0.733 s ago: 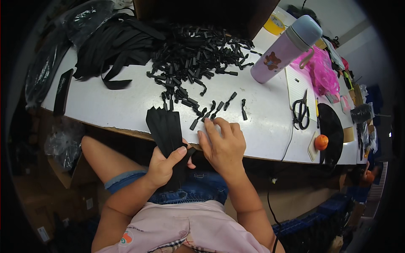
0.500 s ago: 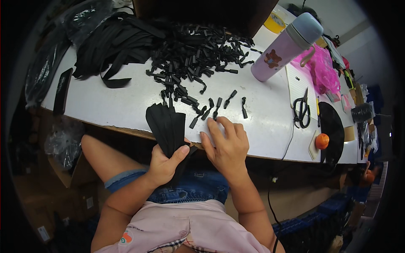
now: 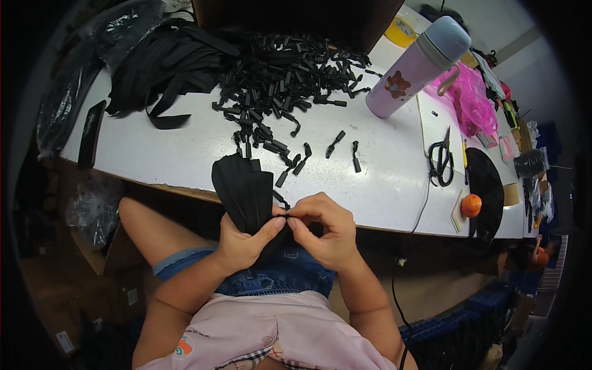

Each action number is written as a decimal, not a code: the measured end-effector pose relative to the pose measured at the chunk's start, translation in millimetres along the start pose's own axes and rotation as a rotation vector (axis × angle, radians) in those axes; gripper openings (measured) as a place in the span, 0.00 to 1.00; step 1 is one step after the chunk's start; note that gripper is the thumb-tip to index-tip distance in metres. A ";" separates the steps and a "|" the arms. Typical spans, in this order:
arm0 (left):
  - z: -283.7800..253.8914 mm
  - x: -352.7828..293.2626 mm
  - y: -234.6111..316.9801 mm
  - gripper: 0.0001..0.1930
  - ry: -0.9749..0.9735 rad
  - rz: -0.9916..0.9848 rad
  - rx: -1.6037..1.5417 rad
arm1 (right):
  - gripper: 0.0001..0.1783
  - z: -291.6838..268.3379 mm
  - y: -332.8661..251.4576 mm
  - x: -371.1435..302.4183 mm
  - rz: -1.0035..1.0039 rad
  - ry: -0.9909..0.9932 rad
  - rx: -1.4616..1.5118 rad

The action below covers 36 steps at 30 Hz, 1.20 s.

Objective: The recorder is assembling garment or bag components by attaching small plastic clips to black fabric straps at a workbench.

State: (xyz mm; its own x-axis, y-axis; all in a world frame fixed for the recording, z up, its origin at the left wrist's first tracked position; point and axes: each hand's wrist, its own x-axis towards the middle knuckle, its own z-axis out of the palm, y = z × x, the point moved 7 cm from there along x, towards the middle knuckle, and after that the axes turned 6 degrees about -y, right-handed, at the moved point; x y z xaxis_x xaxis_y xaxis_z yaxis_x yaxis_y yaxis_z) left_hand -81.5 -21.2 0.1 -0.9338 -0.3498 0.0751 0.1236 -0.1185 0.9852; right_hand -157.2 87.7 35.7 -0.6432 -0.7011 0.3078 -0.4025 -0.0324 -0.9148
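Head view, strap bundle: a fan of flat black strips, the strap bundle [image 3: 243,188], is at the front edge of the white table [image 3: 197,148], spread end pointing away from the person; whether it touches the tabletop, I cannot tell.
Left hand: the left hand [image 3: 243,245] is wrapped round the lower part of the strap bundle, holding it firmly, thumb pointing rightward.
Right hand: just right of the strap bundle, the right hand [image 3: 327,228] pinches narrowly, thumb and forefinger on the end of a pull tab; its fingertips meet those of the left hand.
Pull tab: the small black pull tab [image 3: 280,198] juts up from the meeting fingertips, just beside the strap bundle on its right.
Loose tabs: several loose tabs [image 3: 302,159] lie beyond and to the right of the strap bundle.
Tab pile: a dense tab pile [image 3: 277,80] spreads out beyond the strap bundle.
Strap heap: long black bands form a strap heap [image 3: 166,68], beyond the strap bundle and to its left.
Bottle: a lilac bottle [image 3: 401,86] with a bear picture is well apart from the strap bundle, beyond it on the right.
Scissors: black-handled scissors [image 3: 441,163] lie well right of the strap bundle.
Orange fruit: a round orange fruit [image 3: 471,206] sits farther right of the strap bundle.
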 end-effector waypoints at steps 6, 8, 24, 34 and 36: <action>-1.4 0.3 6.4 0.03 -0.029 0.032 0.032 | 0.11 3.1 -7.7 1.3 -0.080 -0.089 -0.057; -2.5 0.1 5.1 0.03 -0.052 0.001 0.072 | 0.12 7.1 -17.6 2.5 -0.210 -0.121 -0.265; -6.8 -2.7 8.7 0.08 0.015 0.025 -0.157 | 0.06 27.5 22.1 -13.6 0.179 0.106 0.551; -1.6 -1.5 5.7 0.07 -0.096 -0.036 -0.206 | 0.03 37.5 33.6 -16.1 0.458 -0.094 0.931; -2.1 -1.8 5.2 0.08 -0.082 -0.036 -0.209 | 0.03 40.9 32.7 -16.6 0.414 -0.034 0.830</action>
State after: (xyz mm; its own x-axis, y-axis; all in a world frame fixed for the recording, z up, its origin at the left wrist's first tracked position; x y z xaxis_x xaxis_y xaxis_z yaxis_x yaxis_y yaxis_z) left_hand -78.5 -23.1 4.8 -0.9620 -0.2661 0.0610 0.1485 -0.3227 0.9348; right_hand -133.1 69.1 -10.1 -0.6072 -0.7904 -0.0810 0.4585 -0.2654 -0.8482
